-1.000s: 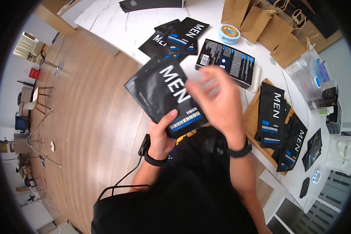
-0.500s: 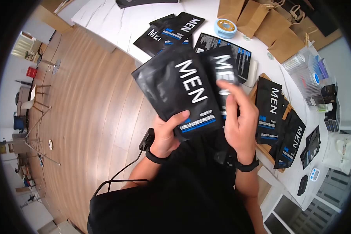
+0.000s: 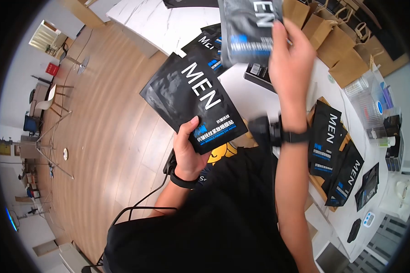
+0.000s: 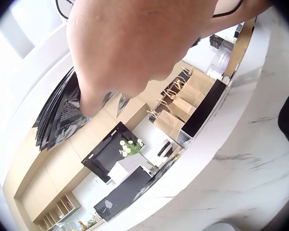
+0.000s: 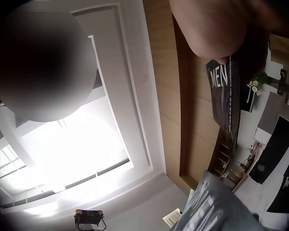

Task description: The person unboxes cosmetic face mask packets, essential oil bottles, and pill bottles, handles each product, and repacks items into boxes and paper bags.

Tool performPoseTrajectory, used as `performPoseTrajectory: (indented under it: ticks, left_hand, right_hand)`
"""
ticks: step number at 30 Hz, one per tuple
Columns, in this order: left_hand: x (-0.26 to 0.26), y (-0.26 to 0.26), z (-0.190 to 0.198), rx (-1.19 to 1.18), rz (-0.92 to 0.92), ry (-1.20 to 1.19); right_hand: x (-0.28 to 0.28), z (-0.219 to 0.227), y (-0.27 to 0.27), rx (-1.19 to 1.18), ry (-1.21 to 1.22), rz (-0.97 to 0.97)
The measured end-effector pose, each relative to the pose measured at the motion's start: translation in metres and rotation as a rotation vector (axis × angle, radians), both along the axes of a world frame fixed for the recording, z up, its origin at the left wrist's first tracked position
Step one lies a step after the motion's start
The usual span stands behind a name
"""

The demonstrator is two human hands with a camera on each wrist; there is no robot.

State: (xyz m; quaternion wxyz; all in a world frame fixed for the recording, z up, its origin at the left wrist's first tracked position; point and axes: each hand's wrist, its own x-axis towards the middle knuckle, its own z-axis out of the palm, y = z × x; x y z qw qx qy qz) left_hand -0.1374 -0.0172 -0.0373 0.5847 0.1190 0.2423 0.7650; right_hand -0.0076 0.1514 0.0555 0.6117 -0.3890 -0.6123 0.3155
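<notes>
My left hand [image 3: 189, 152] grips the lower edge of a stack of black MEN sachets [image 3: 193, 102], thumb on the front; the left wrist view shows several layered sachets [image 4: 58, 115] beside that hand [image 4: 135, 43]. Higher up, my right hand [image 3: 294, 63] pinches one black sachet [image 3: 248, 43] by its right side, over the table. In the right wrist view that hand [image 5: 214, 29] has the sachet [image 5: 222, 91] hanging from its fingers. Other sachets [image 3: 198, 48] lie on the table behind the held stack, partly covered by it.
A printed black box [image 3: 258, 75] lies partly behind my right hand. On the right, sachets [image 3: 325, 136] overlap a wooden tray [image 3: 322, 193], with more sachets [image 3: 368, 186] beyond it. Paper bags [image 3: 348, 61], a clear organizer [image 3: 363, 102] and a small timer [image 3: 369, 219] stand or lie along the table.
My right hand has drawn one sachet away from the stack and moved it up and forward over the table. The left hand still holds the rest, slightly further left in view.
</notes>
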Motion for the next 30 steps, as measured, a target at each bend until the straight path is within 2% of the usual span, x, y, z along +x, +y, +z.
performPoseTrajectory:
  ticks: [1, 4, 5, 7, 8, 9, 10, 12, 14, 15, 16, 18, 20, 22, 24, 26, 28, 30]
  left_hand:
    - [0.001, 0.001, -0.002, -0.049, 0.018, 0.017]
    - [0.007, 0.002, -0.007, -0.145, 0.013, 0.025]
    - [0.012, 0.002, -0.003, -0.156, 0.019, 0.032]
    - [0.016, 0.004, -0.006, -0.166, 0.040, 0.057]
    - [0.018, 0.004, -0.005, -0.171, 0.009, 0.065]
    - [0.019, 0.004, -0.006, -0.173, -0.011, 0.097]
    - [0.021, 0.004, -0.007, -0.176, -0.038, 0.128]
    - [0.028, 0.005, -0.007, -0.181, -0.090, 0.104]
    - [0.035, 0.004, -0.015, -0.193, -0.137, 0.197]
    - [0.032, 0.001, -0.028, -0.198, -0.260, 0.034]
    - [0.038, 0.003, -0.022, -0.201, -0.266, 0.026]
    - [0.050, 0.011, -0.002, 0.007, -0.381, -0.032]
    - [0.050, 0.012, -0.007, 0.000, -0.394, -0.010]
    - [0.051, 0.011, -0.012, -0.091, -0.336, 0.148]
    - [0.053, 0.007, -0.006, -0.128, -0.322, 0.116]
    - [0.059, 0.004, -0.007, -0.134, -0.380, 0.254]
    - [0.063, 0.000, -0.010, -0.133, -0.426, 0.300]
    - [0.070, -0.004, -0.013, -0.094, -0.375, 0.243]
  right_hand:
    - [-0.010, -0.010, 0.029, 0.061, 0.003, -0.107]
    - [-0.006, -0.034, 0.058, -0.115, -0.396, -0.156]
    - [-0.003, -0.042, 0.047, -0.044, -0.511, -0.287]
    - [0.004, -0.053, 0.013, -0.051, -0.414, -0.269]
    - [0.010, -0.046, -0.015, -0.131, -0.383, -0.156]
    - [0.016, -0.058, -0.037, -0.173, -0.227, -0.002]
    - [0.021, -0.055, -0.063, -0.349, -0.200, 0.136]
    - [0.038, -0.076, -0.089, -0.523, -0.168, 0.328]
    - [0.054, -0.080, -0.105, -0.502, -0.049, 0.273]
    - [0.067, -0.075, -0.111, -0.504, -0.127, 0.143]
    - [0.081, -0.067, -0.112, -0.500, -0.204, 0.015]
    - [0.108, -0.058, -0.107, -0.221, -0.266, -0.336]
    - [0.099, -0.031, -0.105, 0.006, -0.055, -0.435]
    - [0.114, -0.040, -0.109, 0.033, -0.072, -0.438]
    - [0.129, -0.047, -0.119, -0.050, -0.540, -0.218]
    - [0.123, -0.046, -0.132, -0.226, -0.513, -0.032]
    - [0.113, -0.053, -0.134, -0.167, -0.428, 0.070]
    - [0.113, -0.060, -0.136, -0.197, -0.357, -0.008]
